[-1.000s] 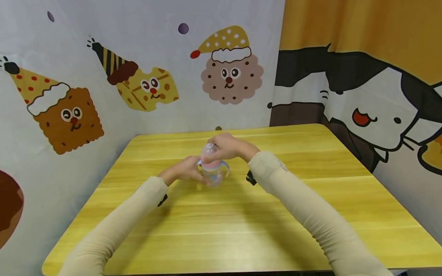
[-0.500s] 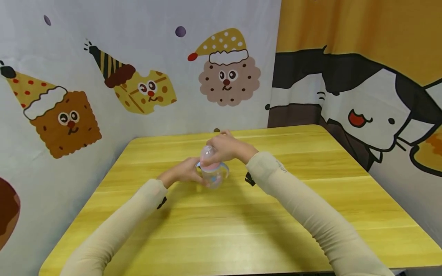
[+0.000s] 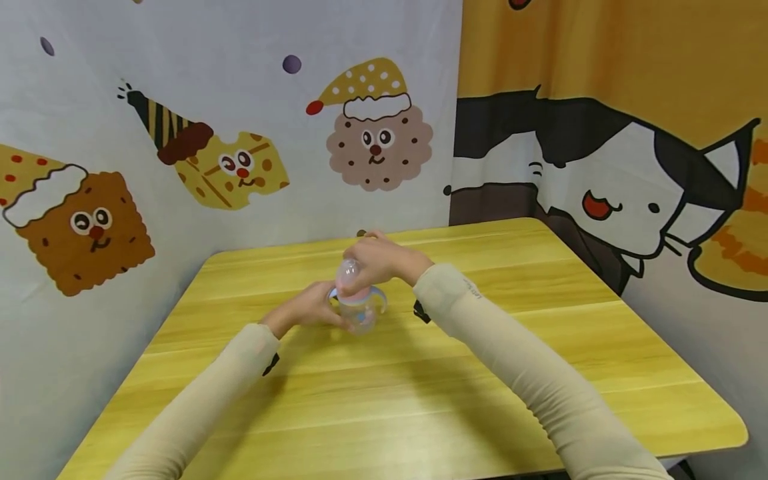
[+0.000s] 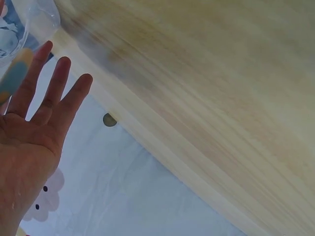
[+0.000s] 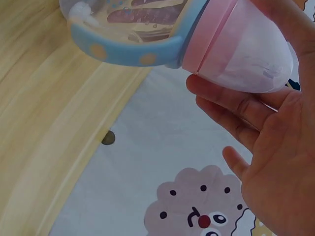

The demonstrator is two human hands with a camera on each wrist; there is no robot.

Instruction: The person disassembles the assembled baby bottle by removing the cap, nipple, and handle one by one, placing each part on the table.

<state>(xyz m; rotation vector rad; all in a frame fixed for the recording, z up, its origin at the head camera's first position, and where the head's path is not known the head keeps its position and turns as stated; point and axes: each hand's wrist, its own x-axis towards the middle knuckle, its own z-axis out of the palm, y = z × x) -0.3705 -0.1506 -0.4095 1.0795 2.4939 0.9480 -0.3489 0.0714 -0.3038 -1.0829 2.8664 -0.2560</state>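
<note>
A clear baby bottle [image 3: 359, 320] with two blue handles, a pink collar and a domed see-through cap stands over the middle of the table. From the left, my left hand [image 3: 309, 307] grips its lower body, the thumb in front. In the left wrist view that hand [image 4: 29, 147] has several fingers stretched out beside a blue handle [image 4: 17, 76]. My right hand [image 3: 381, 259] holds the top from the right and above. Up close in the right wrist view, its fingers [image 5: 231, 96] and thumb lie on either side of the cap [image 5: 261, 54] near the pink collar [image 5: 211, 37].
A yellow wood-grain table [image 3: 384, 413] spreads beneath both forearms. Behind it hangs a pale cloth [image 3: 240, 227] with cartoon biscuits and cheese. An orange curtain with a cartoon cat [image 3: 624, 173] borders the right side.
The head view has shifted, so the scene sits a little further left. Both hands keep hold of the bottle in about the same place.
</note>
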